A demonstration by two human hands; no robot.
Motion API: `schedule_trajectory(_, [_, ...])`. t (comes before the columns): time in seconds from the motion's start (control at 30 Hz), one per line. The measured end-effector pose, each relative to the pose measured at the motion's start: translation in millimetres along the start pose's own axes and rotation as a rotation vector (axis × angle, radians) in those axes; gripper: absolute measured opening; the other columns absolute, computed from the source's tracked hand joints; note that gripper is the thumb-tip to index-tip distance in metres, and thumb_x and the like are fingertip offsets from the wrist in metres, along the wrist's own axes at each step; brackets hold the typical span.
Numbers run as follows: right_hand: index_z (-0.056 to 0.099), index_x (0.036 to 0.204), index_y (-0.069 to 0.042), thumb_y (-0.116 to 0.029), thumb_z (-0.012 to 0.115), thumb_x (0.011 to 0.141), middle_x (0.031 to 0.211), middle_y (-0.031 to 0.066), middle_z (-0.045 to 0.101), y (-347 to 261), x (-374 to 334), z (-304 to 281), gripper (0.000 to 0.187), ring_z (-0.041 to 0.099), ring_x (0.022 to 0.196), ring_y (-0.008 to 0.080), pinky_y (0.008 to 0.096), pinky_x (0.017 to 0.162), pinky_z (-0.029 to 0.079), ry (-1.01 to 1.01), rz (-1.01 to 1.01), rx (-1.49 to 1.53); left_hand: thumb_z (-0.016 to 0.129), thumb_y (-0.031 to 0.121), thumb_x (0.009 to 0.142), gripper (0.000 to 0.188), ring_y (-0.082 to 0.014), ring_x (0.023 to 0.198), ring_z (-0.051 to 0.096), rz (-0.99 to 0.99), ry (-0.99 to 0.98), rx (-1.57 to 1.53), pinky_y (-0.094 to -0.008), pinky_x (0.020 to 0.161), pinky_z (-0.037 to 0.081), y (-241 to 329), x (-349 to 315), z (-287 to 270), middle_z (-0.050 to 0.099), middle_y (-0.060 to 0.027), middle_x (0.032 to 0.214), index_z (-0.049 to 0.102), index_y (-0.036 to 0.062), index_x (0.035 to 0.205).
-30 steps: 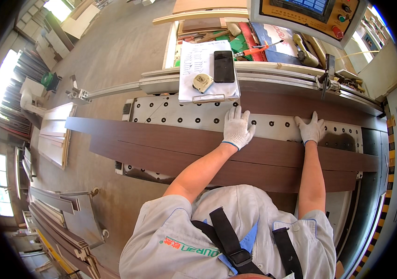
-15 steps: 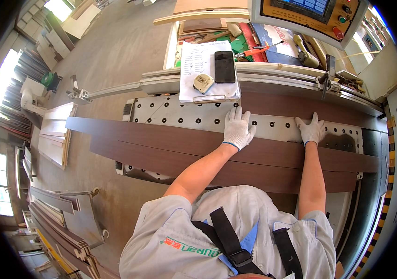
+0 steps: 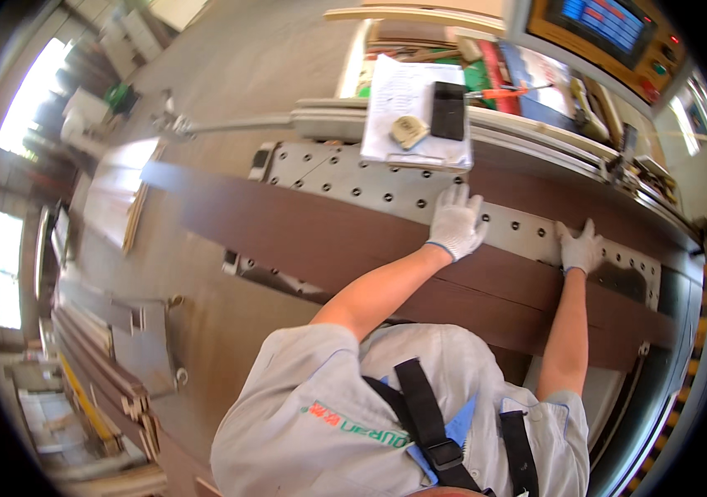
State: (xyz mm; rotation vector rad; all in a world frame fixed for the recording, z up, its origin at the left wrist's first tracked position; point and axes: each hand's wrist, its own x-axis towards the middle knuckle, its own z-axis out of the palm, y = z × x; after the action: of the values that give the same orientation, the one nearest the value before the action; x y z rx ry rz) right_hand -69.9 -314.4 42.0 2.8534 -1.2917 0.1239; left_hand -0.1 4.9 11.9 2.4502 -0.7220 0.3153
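Observation:
My left hand (image 3: 456, 222), in a white knit glove, lies with fingers stretched over the perforated metal bed (image 3: 370, 195), its heel at the far edge of the long dark brown boards (image 3: 312, 228). To its right, my gloved right hand (image 3: 579, 247) has thumb and fingers apart and rests at the same board edge. Neither hand is wrapped round anything. The boards lie side by side across the bed, their left ends reaching past it and blurred. Another dark brown board (image 3: 527, 186) lies along the far side of the bed, beyond both hands.
A clipboard with papers (image 3: 386, 99) carries a phone (image 3: 448, 112) and a tape measure (image 3: 409, 132). Behind are a tool tray with an orange-handled tool (image 3: 498, 93) and a control panel (image 3: 602, 29). A metal rail (image 3: 328, 124) runs along the back. Stacked boards (image 3: 101, 364) stand lower left.
The whole view has tilted and shifted, so the scene sits further right and is more blurred at left. Both hands keep nearly the same places on the boards.

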Motion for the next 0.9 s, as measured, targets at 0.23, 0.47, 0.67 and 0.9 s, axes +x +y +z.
schedule_trajectory(0.23, [0.049,0.166,-0.021,-0.08,0.074,0.083,0.147,0.0247,0.059,8,9,15,0.105,0.055,0.142,0.0408,0.0538,0.116,0.045,0.001,-0.007,-0.048,0.077,0.034,0.087,0.051,-0.0504,0.137,0.051,-0.003,0.069,-0.023,-0.061,0.119,0.039,2,-2,6,0.059,-0.0306,0.141,0.069,0.0019,0.126])
schedule_trajectory(0.47, [0.046,0.168,-0.021,-0.079,0.073,0.084,0.151,0.0254,0.055,2,8,17,0.106,0.049,0.147,0.0417,0.0542,0.122,0.04,-0.016,0.002,0.004,0.076,0.034,0.089,0.052,-0.0496,0.142,0.048,-0.038,0.005,-0.023,-0.0601,0.122,0.035,0,-4,1,0.058,-0.0323,0.144,0.067,0.0011,0.129])
schedule_trajectory(0.67, [0.045,0.169,-0.021,-0.079,0.073,0.084,0.155,0.0263,0.053,6,10,20,0.106,0.047,0.15,0.0423,0.0544,0.123,0.038,-0.015,0.002,-0.001,0.075,0.035,0.09,0.053,-0.0495,0.142,0.049,-0.034,-0.007,-0.015,-0.0603,0.123,0.035,0,-3,1,0.059,-0.033,0.144,0.067,0.0005,0.129])
schedule_trajectory(0.9, [0.044,0.169,-0.022,-0.078,0.074,0.084,0.153,0.0251,0.055,3,8,16,0.106,0.049,0.147,0.0421,0.0546,0.121,0.041,-0.015,0.023,-0.003,0.075,0.034,0.09,0.053,-0.0498,0.142,0.048,-0.036,-0.016,-0.025,-0.0601,0.122,0.035,1,-2,1,0.058,-0.0323,0.145,0.067,0.0005,0.13])
